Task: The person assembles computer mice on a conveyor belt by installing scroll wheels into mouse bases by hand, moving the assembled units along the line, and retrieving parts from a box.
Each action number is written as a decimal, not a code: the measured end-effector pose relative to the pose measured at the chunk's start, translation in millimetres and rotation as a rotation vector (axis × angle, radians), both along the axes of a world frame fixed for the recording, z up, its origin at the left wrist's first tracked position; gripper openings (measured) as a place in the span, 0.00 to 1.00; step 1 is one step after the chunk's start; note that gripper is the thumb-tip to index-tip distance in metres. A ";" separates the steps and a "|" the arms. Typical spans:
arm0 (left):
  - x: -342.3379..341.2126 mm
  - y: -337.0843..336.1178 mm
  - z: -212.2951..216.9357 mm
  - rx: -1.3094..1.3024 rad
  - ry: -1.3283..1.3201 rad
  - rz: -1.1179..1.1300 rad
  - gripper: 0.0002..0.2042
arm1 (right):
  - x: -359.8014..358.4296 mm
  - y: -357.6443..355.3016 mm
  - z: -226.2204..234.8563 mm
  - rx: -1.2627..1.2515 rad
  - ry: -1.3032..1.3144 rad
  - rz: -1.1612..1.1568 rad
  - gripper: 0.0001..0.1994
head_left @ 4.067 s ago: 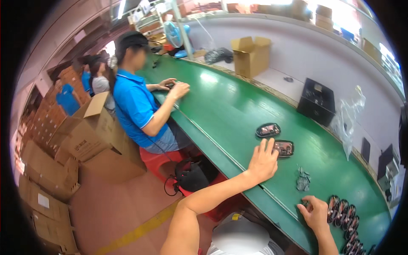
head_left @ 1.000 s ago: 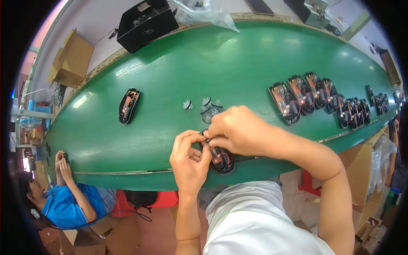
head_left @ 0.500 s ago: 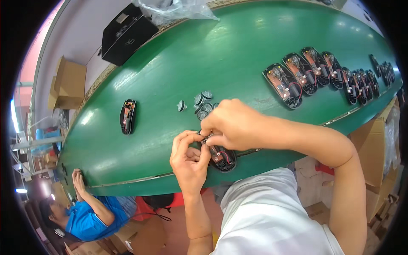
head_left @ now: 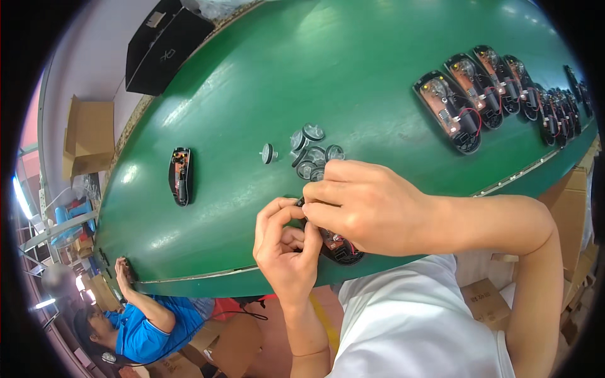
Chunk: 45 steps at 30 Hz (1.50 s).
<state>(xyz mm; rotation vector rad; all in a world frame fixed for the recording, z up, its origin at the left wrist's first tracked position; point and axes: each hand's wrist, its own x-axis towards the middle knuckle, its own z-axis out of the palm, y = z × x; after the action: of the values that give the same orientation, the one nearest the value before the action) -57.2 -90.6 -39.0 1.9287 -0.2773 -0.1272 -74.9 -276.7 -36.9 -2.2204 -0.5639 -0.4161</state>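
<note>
An opened computer mouse base (head_left: 343,251), black with a circuit board and red wire inside, lies at the table's near edge. My left hand (head_left: 283,255) is closed on its far end from the left, thumb and fingers gripping the rim. Over the same end, my right hand (head_left: 365,205) is pinched; its fingertips and whatever they hold are hidden. Just beyond my hands sits a small pile of scroll wheels (head_left: 315,153), clear with black rims. One loose scroll wheel (head_left: 268,154) stands apart to the pile's left.
Several opened mouse bases (head_left: 450,113) line the right side of the green table (head_left: 239,94). Another mouse base (head_left: 181,179) lies at left. A black box (head_left: 165,47) and a cardboard box (head_left: 88,135) stand beyond the edge. A person in blue (head_left: 148,324) works at lower left.
My view has shifted slightly. The right hand has turned so its back covers more of the mouse base, with its fingers bunched at the far end. The left hand keeps its grip.
</note>
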 end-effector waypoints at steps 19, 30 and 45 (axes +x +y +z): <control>-0.5 12.0 1.9 -0.326 0.114 -0.040 0.12 | -8.0 -1.2 14.6 -0.078 0.067 -0.008 0.25; 8.2 38.9 0.3 -0.260 0.043 -0.104 0.10 | -64.2 -39.3 41.8 -0.265 0.004 -0.203 0.21; 169.1 118.1 7.8 0.544 -0.692 0.096 0.13 | -15.6 -55.3 21.2 -0.645 0.039 -0.536 0.24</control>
<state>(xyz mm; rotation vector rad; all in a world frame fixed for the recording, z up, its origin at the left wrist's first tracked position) 111.8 27.5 -31.2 2.4739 -0.6565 0.5984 -90.4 -331.9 -15.6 -3.0019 -0.0586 -0.5080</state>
